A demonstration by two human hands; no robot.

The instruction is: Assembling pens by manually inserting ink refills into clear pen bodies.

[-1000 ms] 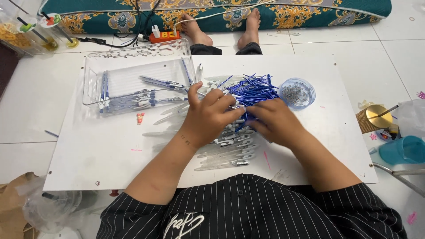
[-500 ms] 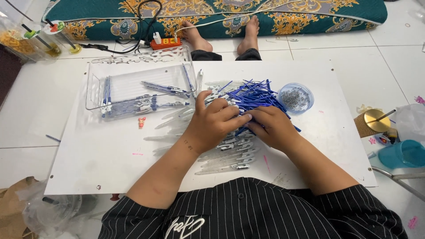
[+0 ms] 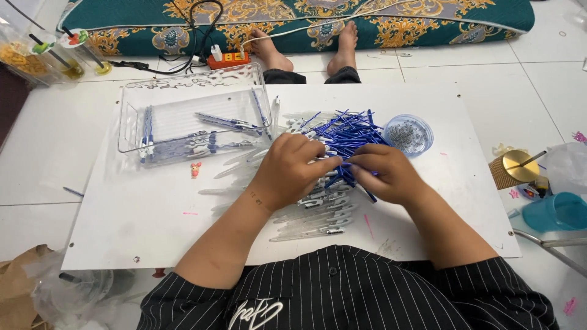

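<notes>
Blue pen refills (image 3: 345, 131) are lying in a loose heap at the far centre of the white board (image 3: 122, 232), and both hands are working at the heap's near edge. The right hand (image 3: 382, 174) is pinching a single blue refill between thumb and fingertips, closed on it. The left hand (image 3: 290, 171) is curled over a clear pen barrel (image 3: 318, 165), fingers closed around it, apparently steadying it so the refill can line up with its open end; the exact contact is hidden behind the knuckles.

Clear pen barrels (image 3: 312, 217) are lying in a rough row just near the hands, side by side, seemingly for easy reach. A small round clear cup (image 3: 408, 134) holding tiny parts is standing just right of the heap, near the right hand. A clear plastic tray (image 3: 131, 116) is sitting at the far left of the board, holding several assembled pens (image 3: 223, 121), well apart from the loose parts.

Beyond the board, an orange power strip (image 3: 227, 60) is resting on the tiled floor, beside another person's bare feet (image 3: 306, 43). A teal cup (image 3: 559, 211) is standing at the right edge.
</notes>
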